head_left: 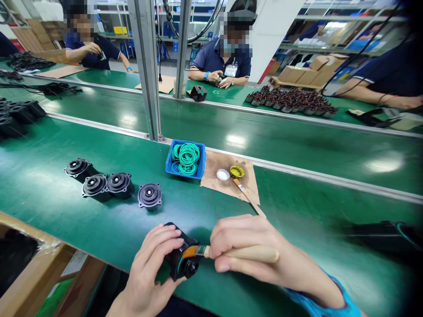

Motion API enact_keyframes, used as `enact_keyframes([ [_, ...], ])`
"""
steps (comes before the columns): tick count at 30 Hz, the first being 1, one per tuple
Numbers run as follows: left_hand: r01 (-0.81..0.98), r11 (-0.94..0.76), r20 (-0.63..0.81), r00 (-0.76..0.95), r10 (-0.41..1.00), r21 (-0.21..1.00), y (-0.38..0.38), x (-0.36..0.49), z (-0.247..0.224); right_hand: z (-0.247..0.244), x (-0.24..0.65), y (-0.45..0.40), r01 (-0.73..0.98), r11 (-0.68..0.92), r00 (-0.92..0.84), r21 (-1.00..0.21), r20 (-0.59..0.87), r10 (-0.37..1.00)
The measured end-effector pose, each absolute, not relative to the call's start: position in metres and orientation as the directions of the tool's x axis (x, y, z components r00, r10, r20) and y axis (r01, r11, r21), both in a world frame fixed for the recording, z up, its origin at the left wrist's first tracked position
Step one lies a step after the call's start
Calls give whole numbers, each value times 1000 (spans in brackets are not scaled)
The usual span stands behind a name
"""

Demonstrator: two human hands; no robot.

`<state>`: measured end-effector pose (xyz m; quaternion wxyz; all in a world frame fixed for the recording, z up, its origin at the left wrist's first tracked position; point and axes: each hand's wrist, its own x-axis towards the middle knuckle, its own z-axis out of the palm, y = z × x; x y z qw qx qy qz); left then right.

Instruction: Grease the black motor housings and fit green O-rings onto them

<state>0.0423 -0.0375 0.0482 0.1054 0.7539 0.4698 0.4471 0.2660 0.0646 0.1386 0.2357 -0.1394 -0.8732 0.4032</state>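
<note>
Near the front edge of the green table, my left hand (150,268) is wrapped round a black housing (180,240), which lies tilted with a green ring round its end. My right hand (246,246) grips the wooden handle of a brush (201,251), and the orange bristles touch the housing beside the ring. Beyond the hands, a blue bin (169,169) holds green rings (186,156). To its right, a stained cardboard sheet (211,187) carries a white round lid (223,175), a yellow-rimmed pot (236,171) and part of a second brush (249,198).
Several black round parts (150,195) stand at the left. A blurred black part (386,235) lies at the right. A metal post (148,88) rises behind the table (297,211). People work across the line, near a pile of dark parts (292,101).
</note>
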Motion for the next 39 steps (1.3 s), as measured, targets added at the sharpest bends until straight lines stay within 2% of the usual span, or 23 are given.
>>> enact_keyframes([
  [7,601,-516,561,132,818,611,-36,41,47,142,269,71,170,624,-811,-763,251,528],
  [12,599,-449,515,71,854,663,-34,43,52,140,268,64,132,563,-722,-816,310,619],
  [15,600,-415,493,39,869,684,-33,45,54,140,265,56,112,623,-773,-775,326,545],
  [20,610,-375,470,4,883,698,-32,47,53,144,259,45,131,693,-859,-709,268,436],
  [25,612,-327,434,-29,900,720,-33,47,54,145,256,35,192,781,-891,-594,228,392],
  [32,553,-303,422,-98,901,776,-30,48,53,142,251,26,163,891,-939,-423,212,273],
  [35,523,-285,396,-110,912,803,-29,47,51,140,251,29,153,890,-953,-429,174,248],
  [39,460,-205,299,-140,944,864,-31,44,45,147,256,39,138,841,-950,-523,170,262],
])
